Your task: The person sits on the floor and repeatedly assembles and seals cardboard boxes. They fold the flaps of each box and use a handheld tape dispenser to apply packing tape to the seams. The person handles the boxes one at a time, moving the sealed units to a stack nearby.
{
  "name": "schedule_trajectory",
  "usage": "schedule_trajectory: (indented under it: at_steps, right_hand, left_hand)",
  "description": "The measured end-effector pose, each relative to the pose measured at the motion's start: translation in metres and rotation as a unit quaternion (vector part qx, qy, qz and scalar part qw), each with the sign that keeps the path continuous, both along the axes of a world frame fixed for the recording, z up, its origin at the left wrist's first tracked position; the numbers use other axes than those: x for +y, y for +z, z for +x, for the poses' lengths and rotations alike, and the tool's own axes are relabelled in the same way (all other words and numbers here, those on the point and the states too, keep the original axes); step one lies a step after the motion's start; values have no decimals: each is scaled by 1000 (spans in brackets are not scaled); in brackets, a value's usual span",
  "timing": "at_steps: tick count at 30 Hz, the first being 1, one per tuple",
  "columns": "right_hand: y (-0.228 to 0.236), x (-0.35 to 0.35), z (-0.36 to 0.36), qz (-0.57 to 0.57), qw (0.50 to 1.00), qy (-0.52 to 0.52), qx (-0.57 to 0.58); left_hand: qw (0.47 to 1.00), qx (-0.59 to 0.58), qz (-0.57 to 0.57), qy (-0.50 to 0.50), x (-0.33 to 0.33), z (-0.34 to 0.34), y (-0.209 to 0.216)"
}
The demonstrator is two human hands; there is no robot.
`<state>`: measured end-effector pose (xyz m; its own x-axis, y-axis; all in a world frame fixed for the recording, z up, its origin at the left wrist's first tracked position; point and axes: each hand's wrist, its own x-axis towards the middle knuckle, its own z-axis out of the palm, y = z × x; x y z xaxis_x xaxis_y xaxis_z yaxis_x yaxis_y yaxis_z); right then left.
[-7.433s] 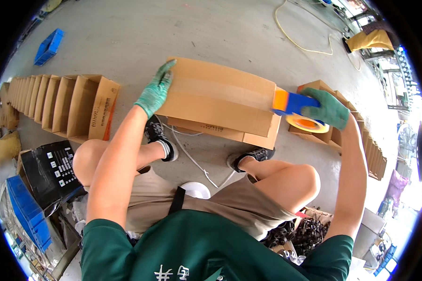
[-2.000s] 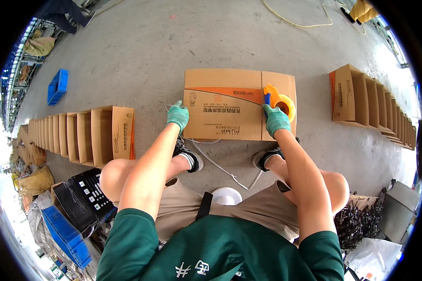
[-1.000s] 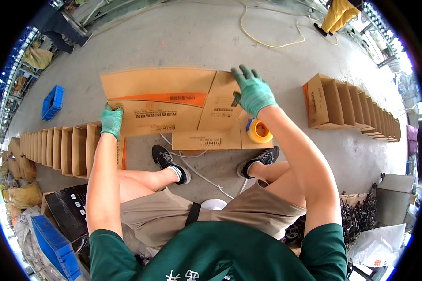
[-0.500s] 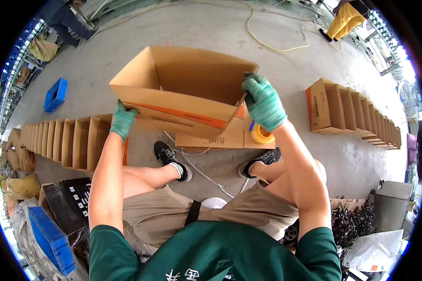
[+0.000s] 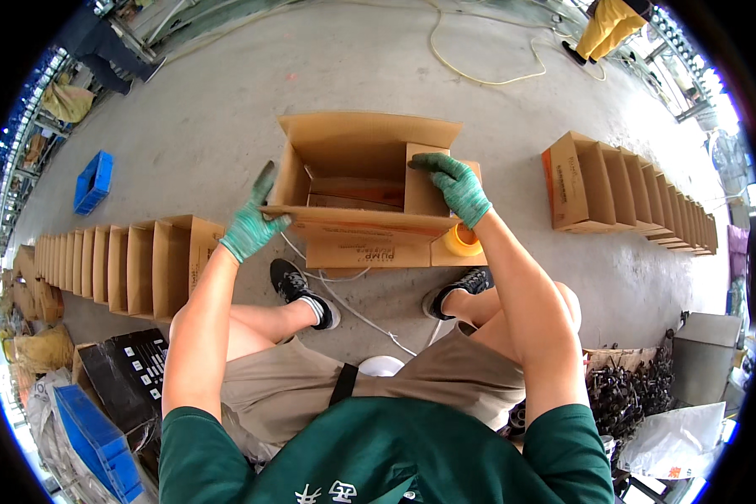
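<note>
An open brown cardboard box stands in front of me, on top of another closed carton. Its right end flap is folded inward, while the far flap stands up. My right hand, in a green glove, lies over that right flap with its fingers stretched out. At the box's near left corner, my gloved left hand has its fingers spread, the thumb side close to the rim. A yellow tape roll sits beside the box on the lower carton's right part.
Rows of open cartons stand left and right. A blue crate lies on the floor at far left. Cords run between my feet. A hose curves across the far floor. Two people stand at the far corners.
The box has come down and turned to sit level on the lower carton. My left hand has loosened and spread. My right hand has moved left, and the right flap is now folded inward.
</note>
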<state>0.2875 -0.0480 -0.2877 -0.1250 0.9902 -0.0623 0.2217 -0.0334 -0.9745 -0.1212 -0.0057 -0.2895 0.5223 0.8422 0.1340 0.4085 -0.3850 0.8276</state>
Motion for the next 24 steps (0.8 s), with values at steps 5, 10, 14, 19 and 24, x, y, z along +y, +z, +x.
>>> schedule_trajectory:
  at_steps: [5,10,14,19,24]
  right_hand:
    - [4,3,1,-32,986,-73,143]
    - [2,23,17,-97,936,-244,234]
    - [19,31,6,-67,950,-284,113]
    - [-8,24,8,-71,972,-209,80]
    - [-19,0,-3,-88,987,-122,-60]
  left_hand:
    - [991,-44,-123,-4,16,8,-15]
    - [984,54,-36,167,23,29,-32]
    - [968,118,63,210,24,35,-44]
    - [977,-99,-73,172,23,43,-53]
    - [975,-97,-78,186,16,41,-45]
